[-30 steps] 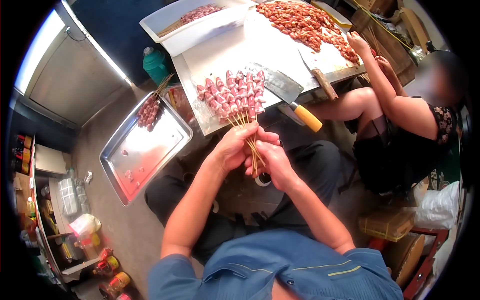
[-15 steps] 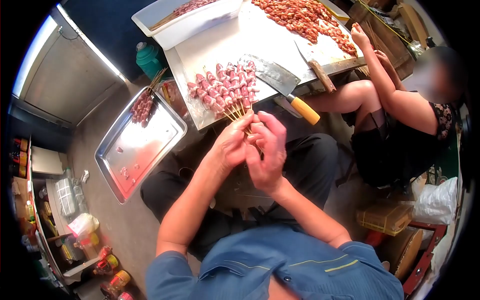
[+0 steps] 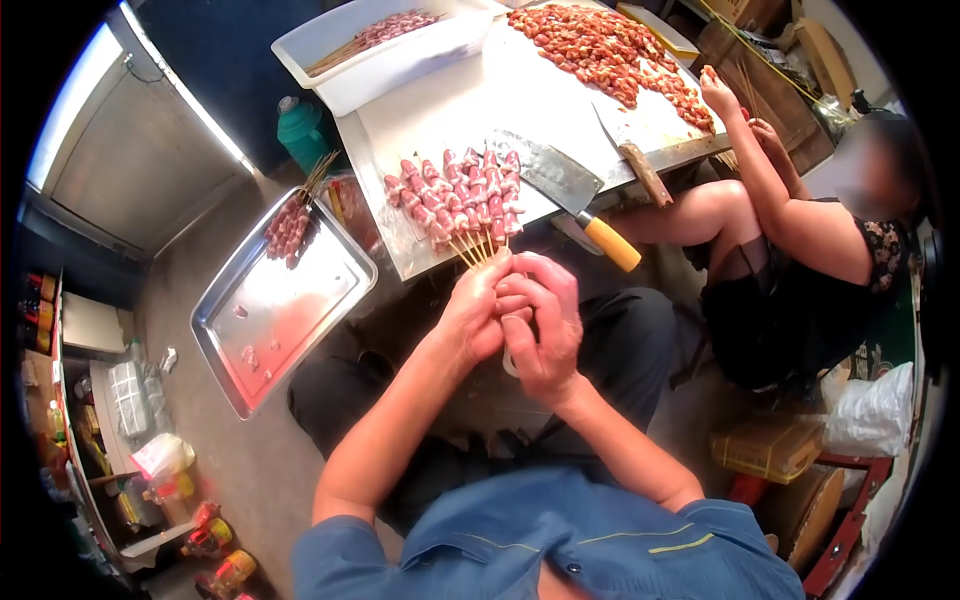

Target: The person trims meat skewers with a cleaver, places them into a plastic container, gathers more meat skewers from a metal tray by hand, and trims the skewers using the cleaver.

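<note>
A fan of several meat skewers, threaded with dark red pieces and pale bits, extends over the near edge of the white worktop. My left hand is closed around their bare wooden sticks. Pressed against it from the right, my right hand has its fingers curled around the lower stick ends, which are mostly hidden. Just beyond the fan lies a cleaver, its yellow handle jutting past the worktop edge.
Left of the worktop is a metal tray with finished skewers. A white tub, a meat pile and a wooden-handled knife are on top. At right sits another person holding thin sticks. A teal flask stands left.
The view has shifted slightly, so the worktop and skewers appear lower. My right fingers have curled in a little more. Both hands stay at the sticks.
</note>
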The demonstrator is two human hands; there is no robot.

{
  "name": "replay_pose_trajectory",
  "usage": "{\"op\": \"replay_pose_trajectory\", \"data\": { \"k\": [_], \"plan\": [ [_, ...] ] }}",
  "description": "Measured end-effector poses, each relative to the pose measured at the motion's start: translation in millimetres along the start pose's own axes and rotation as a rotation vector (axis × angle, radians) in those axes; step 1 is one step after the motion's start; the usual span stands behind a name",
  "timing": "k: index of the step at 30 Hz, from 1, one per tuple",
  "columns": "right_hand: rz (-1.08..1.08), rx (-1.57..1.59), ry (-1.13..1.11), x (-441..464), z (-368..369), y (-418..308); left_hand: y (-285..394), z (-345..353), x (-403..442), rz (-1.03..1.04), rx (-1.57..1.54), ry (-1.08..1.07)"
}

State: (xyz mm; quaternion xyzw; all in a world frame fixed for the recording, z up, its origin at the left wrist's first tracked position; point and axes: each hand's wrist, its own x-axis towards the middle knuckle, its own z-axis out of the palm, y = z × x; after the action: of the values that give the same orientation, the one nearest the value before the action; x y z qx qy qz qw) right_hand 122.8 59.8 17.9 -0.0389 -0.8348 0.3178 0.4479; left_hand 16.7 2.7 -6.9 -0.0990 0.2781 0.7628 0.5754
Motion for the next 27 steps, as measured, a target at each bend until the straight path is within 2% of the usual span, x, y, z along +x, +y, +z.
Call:
{"op": "replay_pose_trajectory", "data": {
  "k": [2,4,5,10,13,17,18,21,24,26,27],
  "plan": [
    [0.009,-0.079,0.026,4.2,-16.3,1.0,6.1,-1.2,-4.9,-0.012,-0.008,-0.038],
    [0.013,-0.209,0.04,7.1,-26.8,13.9,12.6,-4.1,-11.3,-0.033,0.071,-0.254],
    [0.007,-0.287,0.03,9.9,-33.3,20.8,15.6,3.8,-17.0,-0.037,0.087,-0.175],
    [0.074,-0.577,-0.124,34.3,-55.3,60.5,28.5,3.4,-21.7,-0.064,0.139,-0.137],
    [0.186,-0.519,-0.363,46.4,-59.5,87.8,30.2,4.0,-22.2,-0.067,0.161,-0.122],
    [0.184,-0.534,-0.433,61.8,-52.9,101.8,31.6,0.3,-17.0,-0.076,0.105,-0.162],
    [0.263,-0.533,-0.468,66.5,-54.9,99.0,32.4,-0.2,-16.0,-0.076,0.1,-0.159],
    [0.28,-0.58,-0.424,67.8,-67.6,98.8,33.5,0.3,-12.3,-0.067,0.042,-0.204],
    [0.43,-0.62,-0.354,57.4,-89.5,96.3,34.2,0.9,-6.5,-0.058,-0.005,-0.252],
    [0.423,-0.606,-0.276,41.2,-98.7,103.9,34.6,2.2,-1.7,-0.042,-0.006,-0.255],
    [0.512,-0.412,-0.163,32.3,-101.5,109.6,33.7,2.9,0.9,-0.032,-0.018,-0.26]
  ]
}}
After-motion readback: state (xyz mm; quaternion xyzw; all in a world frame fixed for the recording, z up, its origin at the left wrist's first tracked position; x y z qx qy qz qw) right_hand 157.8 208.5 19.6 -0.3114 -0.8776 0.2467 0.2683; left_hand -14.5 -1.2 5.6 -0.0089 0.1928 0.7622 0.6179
